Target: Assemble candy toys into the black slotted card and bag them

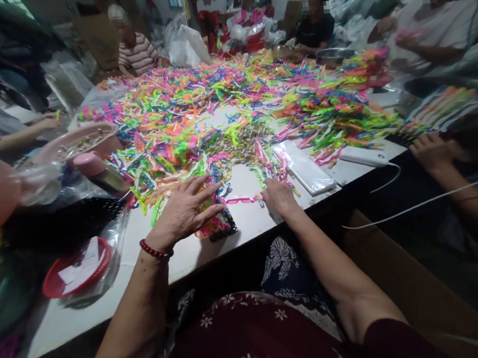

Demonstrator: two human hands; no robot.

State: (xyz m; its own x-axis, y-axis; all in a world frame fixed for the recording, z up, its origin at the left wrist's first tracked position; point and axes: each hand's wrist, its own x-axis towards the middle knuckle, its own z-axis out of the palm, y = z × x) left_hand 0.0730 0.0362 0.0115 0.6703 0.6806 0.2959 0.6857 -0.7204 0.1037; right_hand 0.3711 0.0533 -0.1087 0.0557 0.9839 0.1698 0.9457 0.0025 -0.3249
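Observation:
My left hand [186, 209], with fingers spread, lies over a small black holder [224, 233] filled with bright plastic strips. A thin pink strap [240, 200] stretches across the white tabletop from the holder's side to my right hand [280, 198]. The fingers of that hand are closed at the strap's right end, where a small metallic bit shows. Just beyond both hands lies a heap of small gold-coloured metal pieces [244, 140]. Loose coloured strips [268, 160] lie right behind my right hand.
A large mound of coloured strips [224, 84] covers the table. Clear plastic bags [303, 166] and a white power bank [362, 156] with a cable lie right. At left are a pink-lidded bottle [99, 172], pink basin [111, 134] and red dish [52, 287]. Several people sit around.

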